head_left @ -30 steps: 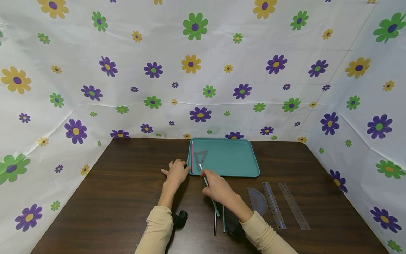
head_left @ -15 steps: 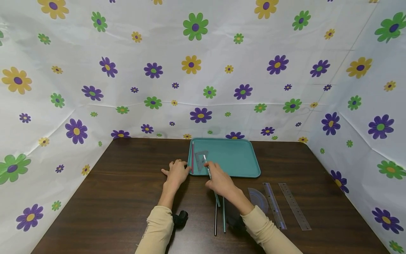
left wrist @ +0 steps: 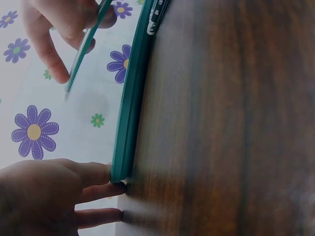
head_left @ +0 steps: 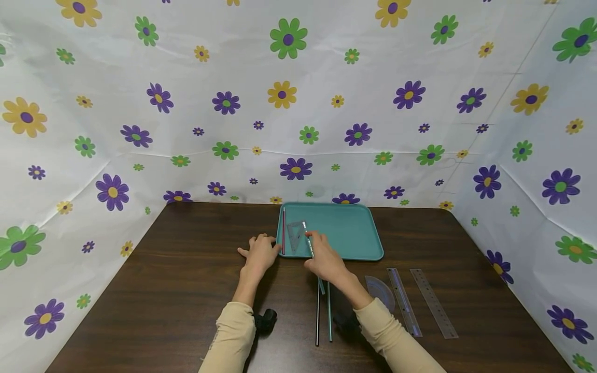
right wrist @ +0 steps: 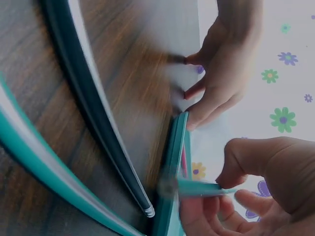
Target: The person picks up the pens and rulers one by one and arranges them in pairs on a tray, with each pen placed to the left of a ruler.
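Observation:
A teal pencil [head_left: 309, 244] is pinched between the thumb and fingers of my right hand [head_left: 326, 263], slanting over the near left part of the teal tray [head_left: 345, 230]. The right wrist view shows that pencil [right wrist: 199, 188] with its near end blurred. My left hand [head_left: 259, 255] rests at the tray's left side, its extended fingertips [left wrist: 101, 191] touching the near left corner. Inside the tray lie a red pencil [head_left: 283, 230] along the left wall and a clear set square [head_left: 294, 236] beside it.
On the dark wooden table, a black pencil [head_left: 317, 322] and another teal pencil [head_left: 329, 317] lie below my right hand. Further right are a clear protractor [head_left: 379, 290] and two clear rulers [head_left: 403, 302]. A flowered sheet [head_left: 289, 124] stands behind.
My right hand has moved slightly right with the teal pencil, and the pencil's far end has shifted from over the set square to its right side. The left hand stays at the tray.

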A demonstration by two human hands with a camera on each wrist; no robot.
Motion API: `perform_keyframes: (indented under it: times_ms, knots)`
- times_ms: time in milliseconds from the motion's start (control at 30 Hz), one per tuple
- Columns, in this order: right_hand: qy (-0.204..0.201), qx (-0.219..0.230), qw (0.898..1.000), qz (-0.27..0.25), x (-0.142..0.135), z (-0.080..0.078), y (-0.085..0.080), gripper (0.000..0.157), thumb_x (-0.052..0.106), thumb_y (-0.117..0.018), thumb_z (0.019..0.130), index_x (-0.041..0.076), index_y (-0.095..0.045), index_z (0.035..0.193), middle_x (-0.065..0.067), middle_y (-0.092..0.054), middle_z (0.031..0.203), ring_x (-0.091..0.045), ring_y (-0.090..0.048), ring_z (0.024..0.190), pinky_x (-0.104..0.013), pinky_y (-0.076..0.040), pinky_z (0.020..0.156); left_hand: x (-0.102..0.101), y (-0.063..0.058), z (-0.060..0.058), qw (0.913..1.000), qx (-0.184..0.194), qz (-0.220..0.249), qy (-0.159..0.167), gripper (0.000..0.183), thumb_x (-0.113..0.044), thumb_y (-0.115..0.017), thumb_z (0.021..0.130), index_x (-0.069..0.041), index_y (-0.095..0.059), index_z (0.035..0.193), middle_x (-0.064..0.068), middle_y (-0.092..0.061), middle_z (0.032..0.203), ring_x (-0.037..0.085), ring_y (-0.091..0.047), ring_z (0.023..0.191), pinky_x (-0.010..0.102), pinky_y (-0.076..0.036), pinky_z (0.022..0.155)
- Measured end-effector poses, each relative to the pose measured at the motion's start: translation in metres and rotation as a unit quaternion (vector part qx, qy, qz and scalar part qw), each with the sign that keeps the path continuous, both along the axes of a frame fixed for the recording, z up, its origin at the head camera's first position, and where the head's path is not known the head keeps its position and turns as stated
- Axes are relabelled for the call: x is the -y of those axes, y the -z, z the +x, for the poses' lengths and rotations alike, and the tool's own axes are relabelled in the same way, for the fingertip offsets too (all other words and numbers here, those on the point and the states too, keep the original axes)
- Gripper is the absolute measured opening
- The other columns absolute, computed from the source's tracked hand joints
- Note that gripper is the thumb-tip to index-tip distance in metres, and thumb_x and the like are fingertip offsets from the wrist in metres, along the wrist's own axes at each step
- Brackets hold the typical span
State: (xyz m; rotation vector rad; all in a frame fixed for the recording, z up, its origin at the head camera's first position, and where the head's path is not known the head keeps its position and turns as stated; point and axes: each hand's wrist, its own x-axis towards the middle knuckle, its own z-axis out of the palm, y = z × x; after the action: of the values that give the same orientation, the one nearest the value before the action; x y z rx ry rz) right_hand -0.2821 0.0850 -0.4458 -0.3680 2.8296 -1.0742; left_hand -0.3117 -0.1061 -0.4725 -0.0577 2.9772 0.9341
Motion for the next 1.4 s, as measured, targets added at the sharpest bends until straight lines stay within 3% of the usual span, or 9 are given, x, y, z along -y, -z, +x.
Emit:
perform_keyframes:
  times_ms: [133, 267, 433, 733, 967, 1400]
  knots:
    - [0.013, 0.006, 0.999, -0.044, -0.001, -0.003, -0.002, 0.076, 0.000, -0.064, 0.083, 0.010, -0.032, 0.152, -0.022, -0.047, 0.127, -0.019, -0.049, 0.061, -0.027, -0.040, 0.047, 0.000, 0.000, -0.001, 1.0000, -0.002, 0.000, -0.001, 0.039, -0.028, -0.059, 0.100, -0.007, -0.064, 0.133, 0.022, -0.043, 0.152, 0.051, -0.026, 0.144, 0.084, -0.004, 0.106]
    - [0.019, 0.012, 0.997, -0.073, -0.002, -0.006, -0.001, 0.081, -0.003, -0.062, 0.083, 0.008, -0.028, 0.156, -0.023, -0.046, 0.125, -0.018, -0.052, 0.053, -0.026, -0.048, 0.045, 0.000, 0.000, -0.002, 1.0000, 0.000, -0.001, 0.000, 0.039, -0.028, -0.059, 0.100, -0.007, -0.064, 0.133, 0.022, -0.044, 0.152, 0.051, -0.026, 0.144, 0.084, -0.004, 0.106]
    - [0.025, 0.015, 0.995, -0.091, -0.004, -0.011, 0.001, 0.078, -0.006, -0.061, 0.081, 0.003, -0.033, 0.153, -0.023, -0.045, 0.115, -0.016, -0.053, 0.051, -0.025, -0.050, 0.045, 0.000, 0.001, -0.002, 1.0000, 0.005, -0.002, 0.002, 0.039, -0.028, -0.059, 0.100, -0.008, -0.064, 0.133, 0.021, -0.044, 0.152, 0.050, -0.025, 0.145, 0.084, -0.004, 0.106]
    - [0.036, 0.034, 0.994, -0.100, -0.008, -0.025, 0.006, 0.076, -0.005, -0.065, 0.079, -0.002, -0.038, 0.150, -0.024, -0.051, 0.118, -0.024, -0.067, 0.060, -0.026, -0.047, 0.050, 0.000, 0.004, -0.003, 1.0000, 0.004, -0.004, 0.001, 0.039, -0.029, -0.059, 0.100, -0.009, -0.064, 0.133, 0.021, -0.043, 0.152, 0.049, -0.025, 0.145, 0.083, -0.004, 0.107]
    - [0.046, 0.033, 0.989, -0.134, -0.011, -0.034, 0.011, 0.074, -0.007, -0.063, 0.080, -0.001, -0.040, 0.150, -0.023, -0.055, 0.116, -0.026, -0.068, 0.060, -0.027, -0.049, 0.053, 0.000, 0.004, -0.002, 1.0000, 0.002, 0.000, 0.001, 0.039, -0.029, -0.059, 0.100, -0.009, -0.064, 0.133, 0.020, -0.043, 0.153, 0.049, -0.025, 0.145, 0.083, -0.003, 0.107]
    - [0.087, 0.018, 0.980, -0.177, -0.014, -0.048, 0.017, 0.057, -0.005, -0.063, 0.081, -0.001, -0.055, 0.138, -0.022, -0.058, 0.120, -0.017, -0.062, 0.069, -0.029, -0.054, 0.059, 0.000, 0.004, -0.004, 1.0000, 0.006, 0.000, -0.003, 0.039, -0.029, -0.059, 0.100, -0.008, -0.064, 0.133, 0.020, -0.043, 0.153, 0.049, -0.025, 0.145, 0.083, -0.003, 0.107]
